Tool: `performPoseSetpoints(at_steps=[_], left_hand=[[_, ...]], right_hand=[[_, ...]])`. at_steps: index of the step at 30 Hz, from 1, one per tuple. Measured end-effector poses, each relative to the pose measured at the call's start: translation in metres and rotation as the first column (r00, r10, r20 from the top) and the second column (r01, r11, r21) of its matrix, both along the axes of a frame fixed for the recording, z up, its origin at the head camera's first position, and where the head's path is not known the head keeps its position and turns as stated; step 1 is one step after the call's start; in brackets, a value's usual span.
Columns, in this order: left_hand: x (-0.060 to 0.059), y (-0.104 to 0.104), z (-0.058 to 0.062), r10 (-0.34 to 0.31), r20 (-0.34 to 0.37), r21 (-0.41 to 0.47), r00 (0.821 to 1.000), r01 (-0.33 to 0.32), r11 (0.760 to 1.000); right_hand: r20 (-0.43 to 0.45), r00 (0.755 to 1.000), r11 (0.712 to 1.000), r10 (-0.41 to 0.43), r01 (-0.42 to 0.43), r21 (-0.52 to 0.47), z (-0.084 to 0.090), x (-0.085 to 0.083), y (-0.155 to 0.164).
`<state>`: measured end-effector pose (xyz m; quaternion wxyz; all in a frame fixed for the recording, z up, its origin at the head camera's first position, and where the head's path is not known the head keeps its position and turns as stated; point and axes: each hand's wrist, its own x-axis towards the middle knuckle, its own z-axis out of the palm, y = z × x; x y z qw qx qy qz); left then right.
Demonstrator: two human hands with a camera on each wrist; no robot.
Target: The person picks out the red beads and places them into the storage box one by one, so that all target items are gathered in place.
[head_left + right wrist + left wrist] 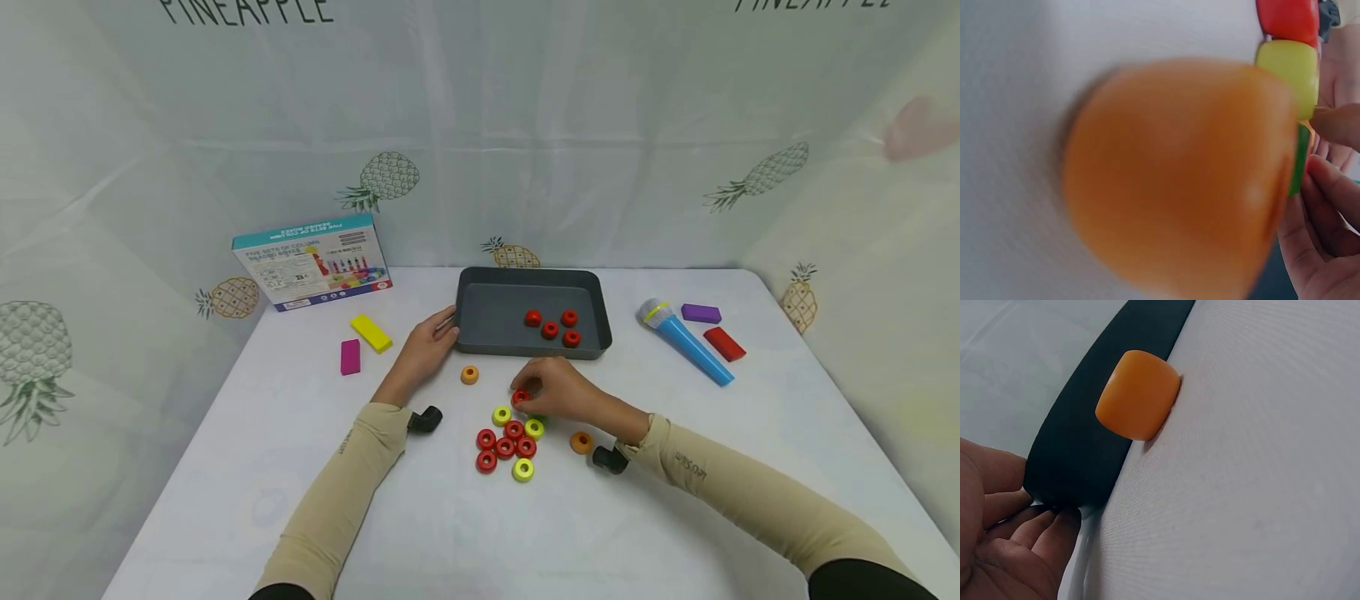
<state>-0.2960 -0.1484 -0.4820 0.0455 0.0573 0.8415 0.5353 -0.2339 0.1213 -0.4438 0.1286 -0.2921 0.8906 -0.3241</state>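
A dark grey tray (pixel 487 312) (pixel 1085 444) holds several red beads (pixel 551 325). My left hand (pixel 442 333) (pixel 1016 550) grips the tray's near left corner, thumb on the rim and fingers against the wall. Just in front of the tray, my right hand (pixel 525 400) (pixel 1329 187) pinches a red bead (pixel 521 397). Below it lies a cluster of red and yellow beads (pixel 510 442), and a green bead (pixel 538 419) (pixel 1300 159) is partly hidden under the hand. One orange bead (pixel 469 374) (pixel 1138 394) lies by the tray front. Another orange bead (pixel 581 442) (pixel 1179 175) lies near my right wrist.
A toy box (pixel 311 262) stands at the back left, with a yellow block (pixel 371 332) and a magenta block (pixel 350 356) near it. Right of the tray lie a blue toy microphone (pixel 686 342), a purple block (pixel 701 313) and a red block (pixel 724 343).
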Motion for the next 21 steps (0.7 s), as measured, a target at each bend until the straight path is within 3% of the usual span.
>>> performPoseSetpoints(at_steps=[14,21], left_hand=[[-0.0023,0.0028,0.0035,0.001,-0.008,-0.027,1.000,-0.002,1.000],[0.0024,0.0013,0.0002,0.004,0.006,-0.022,1.000,-0.004,1.000]], right_hand=[[-0.030,0.999,1.000,0.014,-0.014,0.006,-0.0029,-0.0014,0.0032],[-0.028,0.999,1.000,0.030,-0.030,0.001,-0.0031,0.0036,0.0025]])
